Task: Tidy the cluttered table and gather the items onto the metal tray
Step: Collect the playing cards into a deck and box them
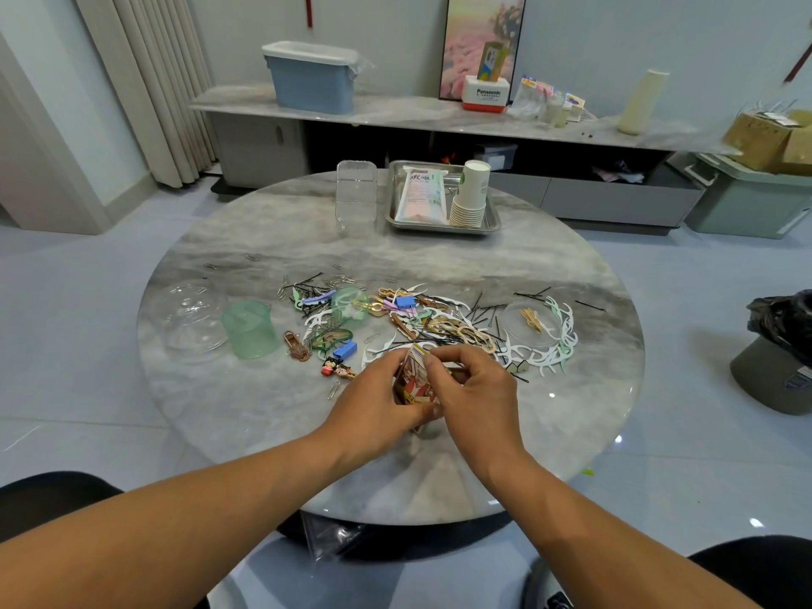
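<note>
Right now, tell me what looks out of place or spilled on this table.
A spill of hairpins, paper clips and white floss picks is strewn across the table middle. The green cup lies tipped on its side beside a clear dome lid. The metal tray holds only paper cups and a packet.

Both bare forearms reach forward from the lower corners and converge at centre. Left hand: fingers curled, thumb up, gripping a small printed packet from its left side. Right hand: knuckles up, fingers bent, thumb and forefinger pinching the packet's top edge. The two hands touch each other around it, wrists slightly raised.
</note>
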